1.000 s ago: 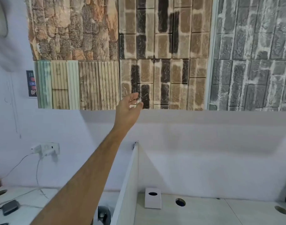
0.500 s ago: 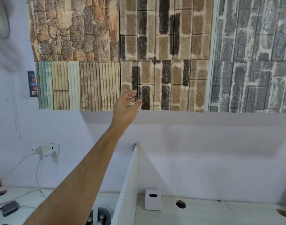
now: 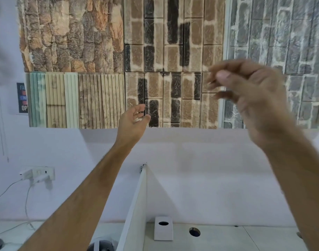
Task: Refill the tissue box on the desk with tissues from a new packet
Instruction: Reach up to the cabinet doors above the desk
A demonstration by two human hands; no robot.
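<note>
A white tissue box with a dark oval slot on top stands on the desk near the wall, just right of a white divider panel. My left hand is raised far above it in front of the wall panels, fingers loosely apart, holding nothing. My right hand is also raised high at the right, blurred by motion, fingers loosely curled and empty. No tissue packet is in view.
A round cable hole lies in the desk right of the box. A wall socket with plugged chargers and cables is at the left. A dark round object sits at the bottom edge left of the divider.
My right hand has come up into view at the right, blurred. My left hand stays raised, its fingers slightly more curled.
</note>
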